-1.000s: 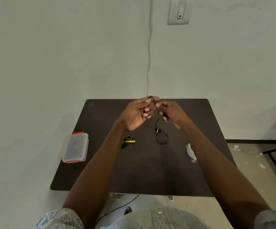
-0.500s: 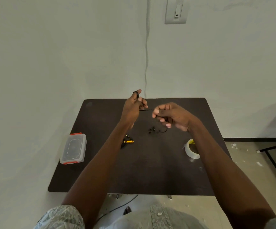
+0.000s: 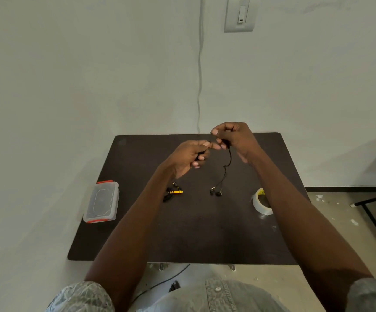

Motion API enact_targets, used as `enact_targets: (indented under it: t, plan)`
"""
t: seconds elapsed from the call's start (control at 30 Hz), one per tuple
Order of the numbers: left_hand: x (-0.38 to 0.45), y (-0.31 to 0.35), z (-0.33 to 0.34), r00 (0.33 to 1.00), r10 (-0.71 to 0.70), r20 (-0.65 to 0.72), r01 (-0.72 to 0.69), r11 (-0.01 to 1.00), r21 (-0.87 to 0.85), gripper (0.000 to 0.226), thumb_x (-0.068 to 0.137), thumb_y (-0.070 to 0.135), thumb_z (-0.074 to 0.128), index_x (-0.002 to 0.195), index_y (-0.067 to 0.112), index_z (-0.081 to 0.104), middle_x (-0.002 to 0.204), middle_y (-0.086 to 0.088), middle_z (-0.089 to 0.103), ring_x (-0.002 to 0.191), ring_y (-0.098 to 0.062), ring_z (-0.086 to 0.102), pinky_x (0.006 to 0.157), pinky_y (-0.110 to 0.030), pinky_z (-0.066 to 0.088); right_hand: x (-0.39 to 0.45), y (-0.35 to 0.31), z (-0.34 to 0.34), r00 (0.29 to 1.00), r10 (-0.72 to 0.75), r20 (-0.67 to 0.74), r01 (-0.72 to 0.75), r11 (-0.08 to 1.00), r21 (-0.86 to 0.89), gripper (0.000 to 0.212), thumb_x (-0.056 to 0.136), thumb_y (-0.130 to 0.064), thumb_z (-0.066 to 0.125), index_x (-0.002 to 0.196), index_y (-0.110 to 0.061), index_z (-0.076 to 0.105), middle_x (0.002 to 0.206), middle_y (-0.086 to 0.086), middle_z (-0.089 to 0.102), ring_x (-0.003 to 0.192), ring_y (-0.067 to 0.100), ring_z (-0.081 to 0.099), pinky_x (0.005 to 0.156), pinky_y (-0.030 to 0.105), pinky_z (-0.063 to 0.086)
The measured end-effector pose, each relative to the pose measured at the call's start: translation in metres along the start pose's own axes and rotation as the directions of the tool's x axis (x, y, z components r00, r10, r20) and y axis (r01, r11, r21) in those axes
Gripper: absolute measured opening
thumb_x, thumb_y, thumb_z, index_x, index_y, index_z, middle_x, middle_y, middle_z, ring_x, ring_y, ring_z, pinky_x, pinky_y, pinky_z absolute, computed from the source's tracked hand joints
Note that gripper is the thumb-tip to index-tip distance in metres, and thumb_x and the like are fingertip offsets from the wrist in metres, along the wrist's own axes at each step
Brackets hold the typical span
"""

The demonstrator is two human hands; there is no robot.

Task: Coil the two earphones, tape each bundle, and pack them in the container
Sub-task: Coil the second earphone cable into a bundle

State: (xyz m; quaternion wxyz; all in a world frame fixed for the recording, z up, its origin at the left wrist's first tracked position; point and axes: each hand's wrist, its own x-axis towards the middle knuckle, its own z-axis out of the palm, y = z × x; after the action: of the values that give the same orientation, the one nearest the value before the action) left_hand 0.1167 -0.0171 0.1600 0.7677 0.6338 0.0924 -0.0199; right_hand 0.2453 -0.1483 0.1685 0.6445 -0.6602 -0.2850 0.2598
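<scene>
Near the left edge of the tabletop sits the container, lid on, red clips at both ends. No label shows on it.

Just right of it, under your left forearm, lies the yellow-and-black earphone, not yet taped as far as can be seen. The yellow part may carry marks, but they are too small to read.

Your left hand has its fingers curled around the wound part of the black earphone. Your right hand pinches the same cord higher up, above the far edge. The rest of the cord hangs down, with both earbuds resting on or just above the tabletop.

Risk: if the left-hand grip slackens, the coil is likely to spring open. The dangling earbuds may snag or tangle during winding.

The tape roll lies near the right edge, beside your right forearm; a careless sweep of that arm could knock it off. Its core shows yellow print, not readable.
</scene>
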Motion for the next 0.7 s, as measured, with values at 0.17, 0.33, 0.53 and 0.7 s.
enact_targets:
  t: [0.17, 0.33, 0.53, 0.7]
  plan:
    - [-0.005, 0.005, -0.004, 0.987, 0.129, 0.097, -0.085, 0.927, -0.365, 0.033, 0.1, 0.014, 0.038, 0.121, -0.006, 0.053, 0.063, 0.002, 0.039, 0.046, -0.008, 0.032, 0.052, -0.024, 0.034, -0.005, 0.027, 0.004, 0.997, 0.072, 0.012, -0.072, 0.997, -0.002, 0.029, 0.091, -0.026, 0.068, 0.096, 0.002, 0.07, 0.066, 0.007, 0.054, 0.054, 0.012, 0.044, 0.051, 0.026, 0.036]
    - [0.002, 0.018, 0.002, 0.928, 0.283, -0.244, -0.369, 0.795, -0.482, 0.033, 0.098, 0.001, 0.038, 0.13, -0.003, 0.045, 0.07, 0.0, 0.047, 0.054, -0.009, 0.045, 0.057, -0.023, 0.041, -0.027, 0.046, 0.018, 0.962, 0.199, 0.189, -0.178, 0.977, -0.121, 0.038, 0.098, -0.039, 0.055, 0.102, -0.005, 0.072, 0.062, 0.001, 0.051, 0.049, 0.01, 0.037, 0.047, 0.023, 0.028]
    - [0.019, 0.003, -0.014, 0.759, 0.269, -0.592, -0.4, 0.911, -0.099, 0.031, 0.102, 0.003, 0.035, 0.132, 0.004, 0.042, 0.073, -0.001, 0.052, 0.061, -0.012, 0.051, 0.065, -0.023, 0.044, -0.042, 0.03, 0.019, 0.897, 0.245, 0.368, -0.196, 0.966, -0.167, 0.029, 0.099, -0.026, 0.056, 0.101, 0.0, 0.068, 0.063, 0.003, 0.049, 0.049, 0.012, 0.038, 0.047, 0.024, 0.031]
    - [0.019, -0.014, -0.012, 0.795, 0.317, -0.518, -0.205, 0.943, 0.262, 0.032, 0.102, 0.009, 0.034, 0.133, 0.012, 0.04, 0.078, 0.003, 0.055, 0.062, -0.005, 0.052, 0.067, -0.02, 0.046, -0.04, -0.007, 0.01, 0.899, 0.164, 0.407, -0.138, 0.986, -0.092, 0.021, 0.095, -0.022, 0.062, 0.095, -0.001, 0.067, 0.064, 0.007, 0.05, 0.048, 0.016, 0.043, 0.047, 0.026, 0.033]
